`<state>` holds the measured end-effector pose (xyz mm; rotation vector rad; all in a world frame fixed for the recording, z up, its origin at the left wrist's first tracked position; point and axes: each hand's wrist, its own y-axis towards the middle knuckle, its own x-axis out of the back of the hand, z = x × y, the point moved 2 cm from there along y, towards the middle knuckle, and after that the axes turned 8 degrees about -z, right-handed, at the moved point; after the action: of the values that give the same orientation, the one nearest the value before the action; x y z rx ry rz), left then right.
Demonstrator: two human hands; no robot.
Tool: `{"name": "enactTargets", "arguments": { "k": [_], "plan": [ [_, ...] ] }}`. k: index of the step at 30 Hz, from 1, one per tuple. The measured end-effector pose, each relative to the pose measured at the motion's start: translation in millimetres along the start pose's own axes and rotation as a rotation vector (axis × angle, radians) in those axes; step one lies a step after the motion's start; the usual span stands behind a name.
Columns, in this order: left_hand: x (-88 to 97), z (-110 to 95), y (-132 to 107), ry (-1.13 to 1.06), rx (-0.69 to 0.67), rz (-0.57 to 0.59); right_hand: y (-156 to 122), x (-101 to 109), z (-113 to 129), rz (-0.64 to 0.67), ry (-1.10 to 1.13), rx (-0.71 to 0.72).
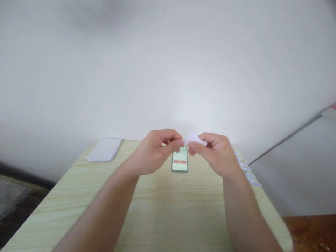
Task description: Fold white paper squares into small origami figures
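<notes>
White pointed paper (193, 137), pinched in both hands (154, 152) (219, 154), rectangular phone (180, 166), pale wood-grained table (170, 206)

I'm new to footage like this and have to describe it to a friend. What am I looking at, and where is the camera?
There is no machine here, just a person's two bare hands. The single picture comes from a camera worn on the head, looking forward and down, so the forearms reach in from the bottom edge.

The left hand and right hand hold a small piece of white paper between them, above a pale wooden table that stands by a white wall.

On the table, a phone with a lit screen lies partly behind the hands. A stack of paper sits at the far left, and several small white pieces lie along the right edge, too blurred to make out clearly.
</notes>
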<state>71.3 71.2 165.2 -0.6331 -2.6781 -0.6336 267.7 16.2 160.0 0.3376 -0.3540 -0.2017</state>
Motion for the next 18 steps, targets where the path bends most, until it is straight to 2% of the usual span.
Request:
{"name": "enactTargets", "arguments": {
  "k": [7, 13, 18],
  "plan": [
    [1.2, -1.9, -0.7, 0.078, -0.016, -0.056, 1.8, 2.8, -3.8, 0.029, -0.006, -0.051],
    [8.9, 15.0, 1.4, 0.043, -0.009, -0.103, 3.2, 13.9, -12.6, -0.019, 0.053, -0.056],
    [10.8, 20.4, 3.9, -0.043, 0.002, -0.106, 4.6, 12.2, -15.9, -0.06, 0.168, -0.086]
  ]
}}
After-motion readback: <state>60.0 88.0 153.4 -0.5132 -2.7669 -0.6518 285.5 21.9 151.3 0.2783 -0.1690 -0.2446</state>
